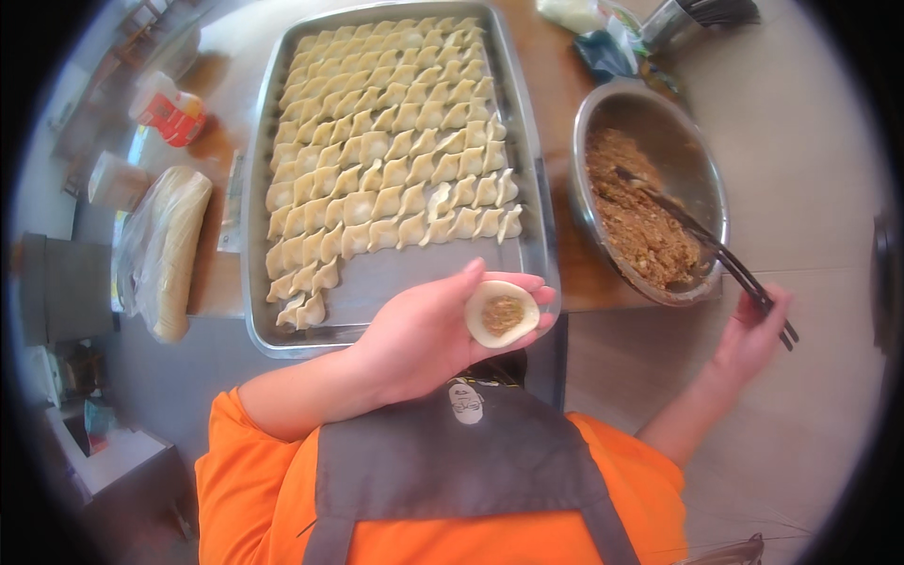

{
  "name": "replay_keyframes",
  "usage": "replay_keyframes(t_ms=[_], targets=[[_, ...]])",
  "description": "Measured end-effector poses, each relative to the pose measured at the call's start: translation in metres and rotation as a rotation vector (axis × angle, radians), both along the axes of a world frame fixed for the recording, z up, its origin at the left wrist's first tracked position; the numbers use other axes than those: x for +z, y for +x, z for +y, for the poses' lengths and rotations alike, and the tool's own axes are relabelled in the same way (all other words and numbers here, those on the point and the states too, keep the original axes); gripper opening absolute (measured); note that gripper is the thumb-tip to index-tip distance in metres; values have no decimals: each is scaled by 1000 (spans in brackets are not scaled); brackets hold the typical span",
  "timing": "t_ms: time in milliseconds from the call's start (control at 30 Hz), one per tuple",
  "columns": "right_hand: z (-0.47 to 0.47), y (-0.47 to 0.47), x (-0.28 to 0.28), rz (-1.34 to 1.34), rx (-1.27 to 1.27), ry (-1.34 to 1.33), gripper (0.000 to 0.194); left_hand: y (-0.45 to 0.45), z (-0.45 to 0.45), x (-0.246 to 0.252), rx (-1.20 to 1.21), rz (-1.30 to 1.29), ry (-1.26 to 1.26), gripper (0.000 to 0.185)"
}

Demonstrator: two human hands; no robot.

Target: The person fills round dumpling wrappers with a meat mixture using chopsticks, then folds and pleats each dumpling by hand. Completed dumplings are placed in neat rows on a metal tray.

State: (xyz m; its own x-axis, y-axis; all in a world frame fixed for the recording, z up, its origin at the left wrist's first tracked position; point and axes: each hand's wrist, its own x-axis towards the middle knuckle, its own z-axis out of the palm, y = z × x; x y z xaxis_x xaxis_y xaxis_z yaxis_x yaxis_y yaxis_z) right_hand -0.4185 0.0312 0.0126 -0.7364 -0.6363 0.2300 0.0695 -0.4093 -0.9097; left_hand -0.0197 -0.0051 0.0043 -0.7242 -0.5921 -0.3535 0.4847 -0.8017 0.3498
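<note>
A round dough wrapper (478,327) rests across the fingers and palm of my left hand (417,328). In its middle sits a mound of meat filling (503,316). My right hand (757,326) grips a pair of dark chopsticks (741,274) near their upper ends, beyond the rim of a metal bowl (706,162). The chopsticks' other ends lie in the brown minced filling (628,226) inside that bowl. Behind my left hand is a metal tray (417,279) holding many rows of folded dumplings (385,169), with bare metal along the near side.
Left of the tray lies a long dough roll (180,247) in clear plastic. A red-labelled container (173,113) and a clear plastic tub (116,181) stand beyond it. Plastic packages (607,46) and a metal holder of dark sticks (671,25) are at the far right.
</note>
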Motion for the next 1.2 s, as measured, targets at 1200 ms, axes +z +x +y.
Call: replay_keyframes(t_ms=[1200], targets=[[1, 219, -7, 1064, 674, -60, 20, 27, 34, -2, -121, -362, -767, 56]])
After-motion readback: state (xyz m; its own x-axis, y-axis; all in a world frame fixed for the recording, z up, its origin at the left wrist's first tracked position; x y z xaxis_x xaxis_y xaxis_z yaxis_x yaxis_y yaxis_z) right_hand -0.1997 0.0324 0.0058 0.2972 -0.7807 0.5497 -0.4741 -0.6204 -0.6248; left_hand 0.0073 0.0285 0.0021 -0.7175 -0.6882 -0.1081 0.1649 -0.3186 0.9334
